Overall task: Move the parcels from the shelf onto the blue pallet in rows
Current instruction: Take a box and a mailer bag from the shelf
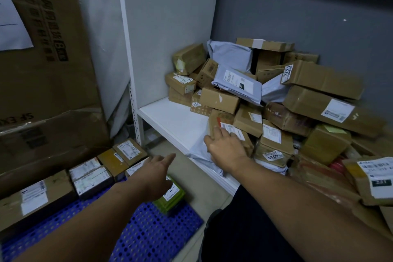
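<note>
Right hand (225, 144) is on the brown box (222, 118) at the front-left corner of the pile (308, 96) on the shelf (170, 119). The thumb is down the box's left side and the fingers are curled over the top beside the white label: that's a grip. The box sits close to the shelf's front edge, propped on a grey bag (196, 152), labelled face up and tilted. Its long axis runs from the shelf's back toward the front edge, slanting right, with the near end under the palm.

Left hand (158, 171) is well apart from the box, out past the shelf's front edge and lower. Its fingers are straight, holding nothing, pointing up toward the shelf. Under it, left of the shelf, lies the blue pallet (148, 230), with a row of parcels (91, 176) along its far side and 1 green box (170, 197) on the side nearest the shelf.
</note>
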